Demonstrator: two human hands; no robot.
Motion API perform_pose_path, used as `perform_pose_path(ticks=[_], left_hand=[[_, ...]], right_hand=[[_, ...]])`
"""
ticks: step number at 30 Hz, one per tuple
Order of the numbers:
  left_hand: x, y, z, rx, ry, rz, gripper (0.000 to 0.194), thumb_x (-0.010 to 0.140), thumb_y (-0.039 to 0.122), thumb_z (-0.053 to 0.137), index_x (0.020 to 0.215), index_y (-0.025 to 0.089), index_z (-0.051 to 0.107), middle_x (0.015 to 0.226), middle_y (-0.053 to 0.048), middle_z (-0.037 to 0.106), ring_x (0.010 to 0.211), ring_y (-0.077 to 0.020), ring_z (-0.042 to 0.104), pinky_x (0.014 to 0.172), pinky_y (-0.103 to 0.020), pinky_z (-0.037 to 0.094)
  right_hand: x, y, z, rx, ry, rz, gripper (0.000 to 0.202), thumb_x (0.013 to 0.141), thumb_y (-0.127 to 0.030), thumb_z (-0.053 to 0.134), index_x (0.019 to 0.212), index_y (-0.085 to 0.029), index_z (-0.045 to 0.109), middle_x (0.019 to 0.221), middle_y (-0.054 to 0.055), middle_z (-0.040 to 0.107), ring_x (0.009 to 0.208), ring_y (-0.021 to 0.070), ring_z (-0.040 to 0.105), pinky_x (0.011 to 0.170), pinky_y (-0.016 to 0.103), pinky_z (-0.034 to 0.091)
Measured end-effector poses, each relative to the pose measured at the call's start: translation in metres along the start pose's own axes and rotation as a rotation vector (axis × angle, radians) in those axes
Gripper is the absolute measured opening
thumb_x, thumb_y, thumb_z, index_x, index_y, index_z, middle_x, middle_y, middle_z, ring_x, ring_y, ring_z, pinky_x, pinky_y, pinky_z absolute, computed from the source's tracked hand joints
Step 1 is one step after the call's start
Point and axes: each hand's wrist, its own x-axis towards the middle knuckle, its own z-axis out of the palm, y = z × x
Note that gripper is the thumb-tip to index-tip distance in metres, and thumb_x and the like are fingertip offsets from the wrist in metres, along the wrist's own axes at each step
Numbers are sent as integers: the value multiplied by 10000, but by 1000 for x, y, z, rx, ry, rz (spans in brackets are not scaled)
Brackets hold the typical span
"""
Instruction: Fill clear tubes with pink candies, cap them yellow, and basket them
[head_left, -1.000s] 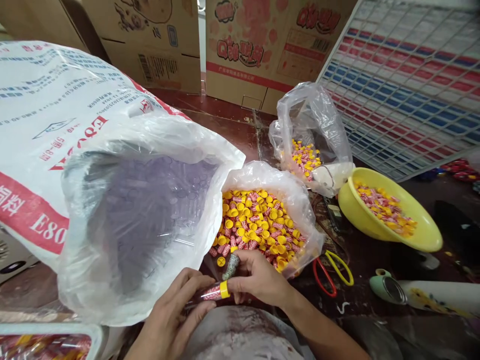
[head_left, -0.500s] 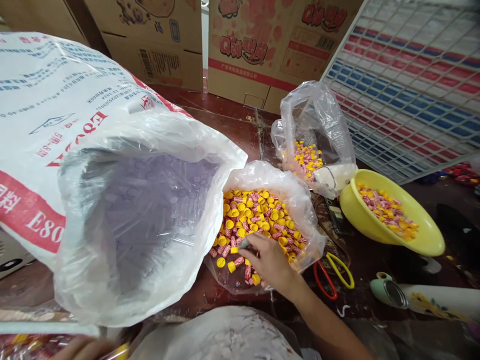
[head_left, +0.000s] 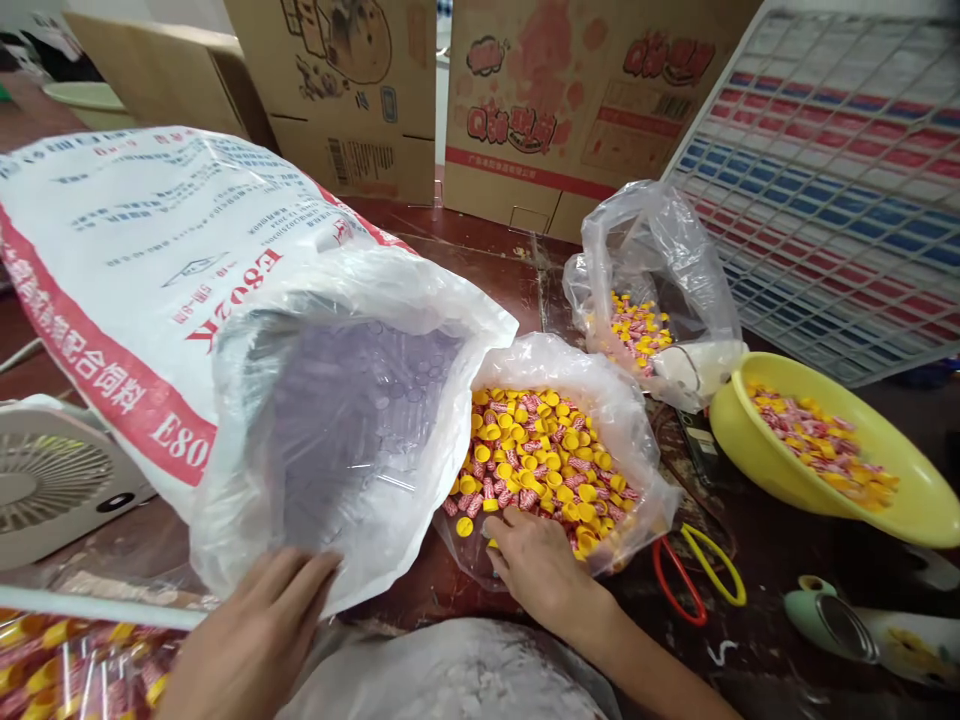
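Observation:
My left hand [head_left: 259,620] is at the lower edge of the mouth of a large white sack [head_left: 247,240], its fingers bent over the rim. Inside the sack lie clear plastic tubes [head_left: 375,385]. My right hand [head_left: 536,565] reaches over the front of an open plastic bag [head_left: 592,365] full of small pink-and-white pieces with yellow caps [head_left: 532,440]. Its thumb and fingers are bent close together at the edge of the pile, and what they hold, if anything, is too small to name.
Cardboard boxes [head_left: 540,110] and a white wire rack [head_left: 832,190] stand behind. At right are a yellow bowl [head_left: 840,430], another plastic bag [head_left: 660,240], scissors [head_left: 705,565] and a green-topped bottle [head_left: 832,620]. A fan [head_left: 52,480] and filled tubes [head_left: 82,665] are at left.
My left hand has risen from the bottom left to the sack's rim. My right hand stays over the capped pieces, and the grey thing at its fingertips no longer shows. The view has shifted left.

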Motion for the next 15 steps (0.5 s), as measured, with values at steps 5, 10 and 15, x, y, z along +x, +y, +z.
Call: perform_pose_path(ticks=[5, 10, 15], left_hand=[[96, 25, 28, 143, -124, 77, 381, 896, 0, 426, 989, 202, 736, 963, -127, 682, 904, -301, 660, 629, -351, 536], [103, 23, 25, 5, -92, 156, 144, 951, 213, 573, 1028, 211, 695, 1175, -125, 713, 1043, -287, 699, 879, -403, 581], [59, 46, -11, -539, -160, 161, 157, 1020, 376, 542, 1114, 283, 626, 1002, 4, 743, 896, -150, 739, 776, -197, 572]], right_hand=[[-13, 21, -2, 340, 168, -17, 87, 908, -150, 652, 833, -191, 642, 872, 31, 707, 801, 187, 670, 699, 271, 443], [-21, 21, -4, 1247, 224, 59, 259, 831, -408, 756, 834, -201, 600, 724, -28, 657, 628, 133, 588, 562, 234, 444], [-13, 5, -8, 1651, -2, 25, 498, 677, -570, 867, 854, -180, 611, 627, -34, 660, 497, 105, 571, 496, 223, 477]])
